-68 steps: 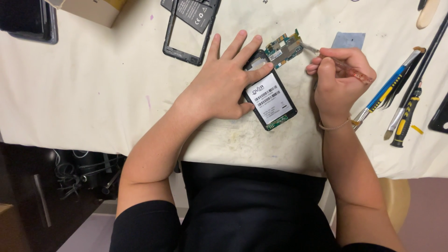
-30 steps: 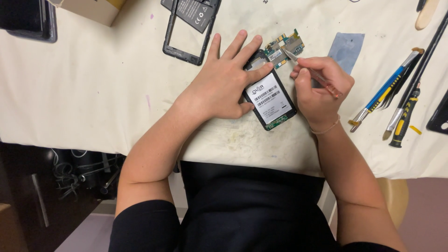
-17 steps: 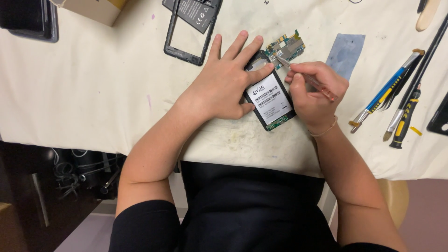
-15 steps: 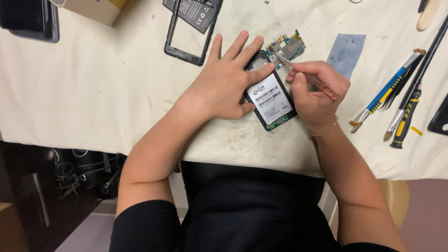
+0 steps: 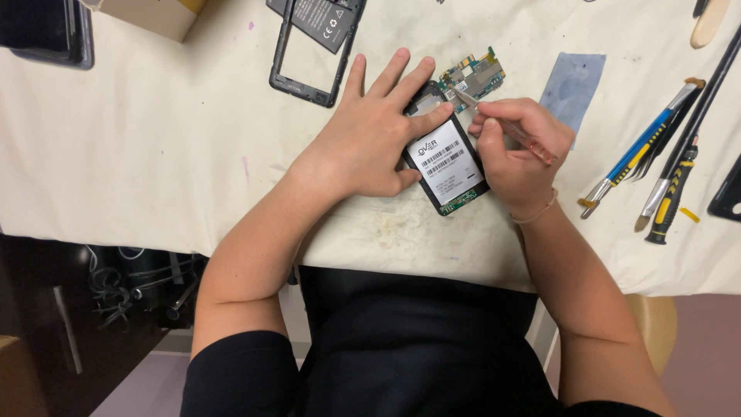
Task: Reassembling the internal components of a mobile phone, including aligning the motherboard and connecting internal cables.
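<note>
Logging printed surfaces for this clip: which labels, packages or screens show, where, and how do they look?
White label: rectangular, black print, on the opened phone under the left hand.
Battery: dark, pale print, top edge.
Cardboard box: tan, top left.
Dark screen device: black, top-left corner.

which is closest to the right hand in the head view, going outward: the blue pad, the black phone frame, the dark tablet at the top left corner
From the right hand:
1. Blue pad, just up and to the right of it.
2. Black phone frame, up left, beyond the left hand.
3. Dark tablet, far top left corner of the table.
</note>
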